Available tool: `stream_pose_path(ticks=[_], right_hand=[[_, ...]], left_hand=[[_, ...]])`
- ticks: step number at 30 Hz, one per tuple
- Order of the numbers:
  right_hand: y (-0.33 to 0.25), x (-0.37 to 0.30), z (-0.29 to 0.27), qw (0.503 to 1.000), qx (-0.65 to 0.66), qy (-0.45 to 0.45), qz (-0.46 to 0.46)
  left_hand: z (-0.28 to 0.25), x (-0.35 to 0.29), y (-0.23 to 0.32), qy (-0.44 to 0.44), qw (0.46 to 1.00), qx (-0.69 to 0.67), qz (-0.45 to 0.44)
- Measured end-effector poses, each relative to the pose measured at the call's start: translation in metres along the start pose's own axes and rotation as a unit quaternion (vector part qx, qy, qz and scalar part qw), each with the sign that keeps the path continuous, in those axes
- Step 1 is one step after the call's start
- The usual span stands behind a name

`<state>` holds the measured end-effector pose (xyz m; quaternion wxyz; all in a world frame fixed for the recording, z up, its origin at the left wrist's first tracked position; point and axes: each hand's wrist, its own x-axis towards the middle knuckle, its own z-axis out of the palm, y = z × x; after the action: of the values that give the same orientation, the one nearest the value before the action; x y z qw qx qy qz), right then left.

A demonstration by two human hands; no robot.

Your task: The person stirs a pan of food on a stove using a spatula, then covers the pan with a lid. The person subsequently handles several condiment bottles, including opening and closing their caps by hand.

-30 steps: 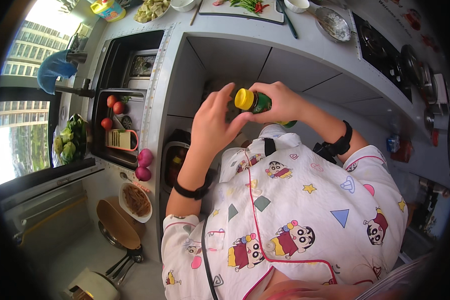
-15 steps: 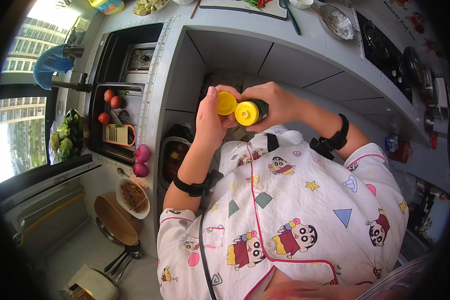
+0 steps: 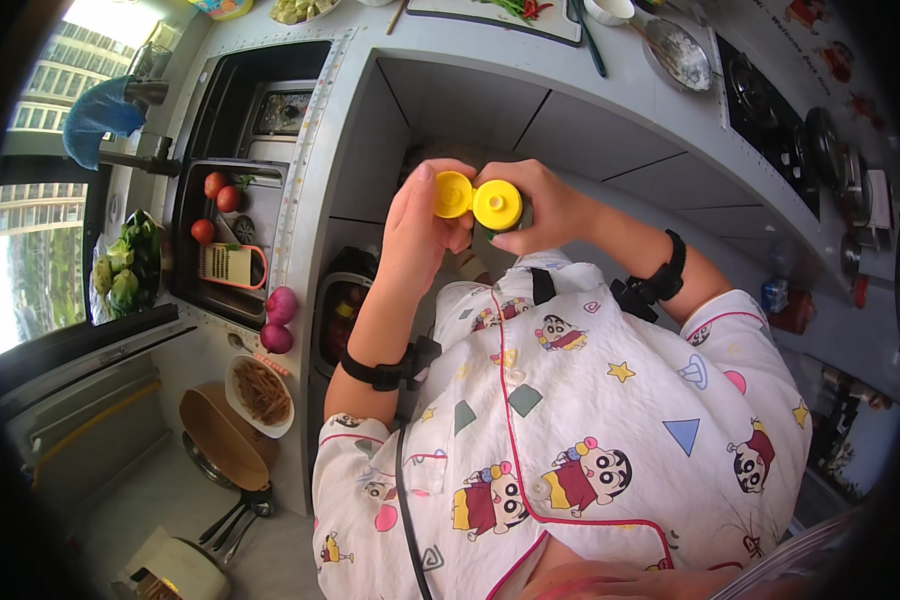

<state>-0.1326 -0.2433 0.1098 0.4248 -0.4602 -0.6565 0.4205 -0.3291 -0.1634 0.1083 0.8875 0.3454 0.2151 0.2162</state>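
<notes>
In front of my chest I hold a dark bottle with a yellow flip-top cap (image 3: 497,205). Its hinged lid (image 3: 453,194) stands open on the left, and the spout faces up toward me. My right hand (image 3: 542,203) is wrapped round the bottle, hiding most of its body. The fingers of my left hand (image 3: 415,222) are closed on the lid, thumb along its outer side.
To the left, a dark sink (image 3: 182,240) holds tomatoes (image 3: 228,199) and a grater (image 3: 232,264). Red onions (image 3: 280,306) sit by its corner. A cutting board (image 3: 450,10) with chopped peppers and a metal bowl of white powder (image 3: 685,62) stand on the far counter, beside a stove (image 3: 765,110).
The bottle has turned more upright, so its cap faces me more squarely and less of its dark side shows. Both hands keep their grip.
</notes>
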Motion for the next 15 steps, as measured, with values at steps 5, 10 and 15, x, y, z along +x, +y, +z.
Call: stream_pose_path(ticks=[5,10,15], right_hand=[[0.008,0.002,-0.001,0.992,0.088,-0.025,0.092],[0.002,0.008,-0.002,0.982,0.088,-0.115,0.12],[0.006,0.01,0.0,0.983,0.076,-0.144,0.091]], left_hand=[[0.0,0.002,0.014,0.049,0.837,0.463,0.287],[-0.001,-0.007,0.029,-0.056,0.791,0.579,0.189],[-0.005,-0.004,0.026,-0.074,0.62,0.705,0.337]])
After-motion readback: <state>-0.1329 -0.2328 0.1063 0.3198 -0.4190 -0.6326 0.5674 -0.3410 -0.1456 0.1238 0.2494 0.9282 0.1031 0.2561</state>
